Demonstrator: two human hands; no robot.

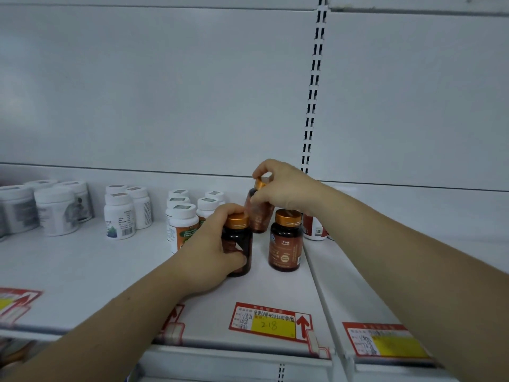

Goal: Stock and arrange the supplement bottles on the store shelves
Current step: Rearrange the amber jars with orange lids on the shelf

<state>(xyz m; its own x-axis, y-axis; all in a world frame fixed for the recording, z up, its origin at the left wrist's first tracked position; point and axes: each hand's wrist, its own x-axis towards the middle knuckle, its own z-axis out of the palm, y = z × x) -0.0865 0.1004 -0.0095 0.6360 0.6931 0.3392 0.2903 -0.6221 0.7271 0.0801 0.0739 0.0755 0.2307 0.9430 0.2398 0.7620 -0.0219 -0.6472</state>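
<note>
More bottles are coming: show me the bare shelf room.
Free: the front strip of shelf between the white bottles and the price labels; the right bay past the red-and-white bottle. Crowded: the amber bottles, where left hand and right hand grip.

My one wide-angle head camera looks forward and down, close to the shelf (pixel 82 268) and its back panel (pixel 165 92)
</note>
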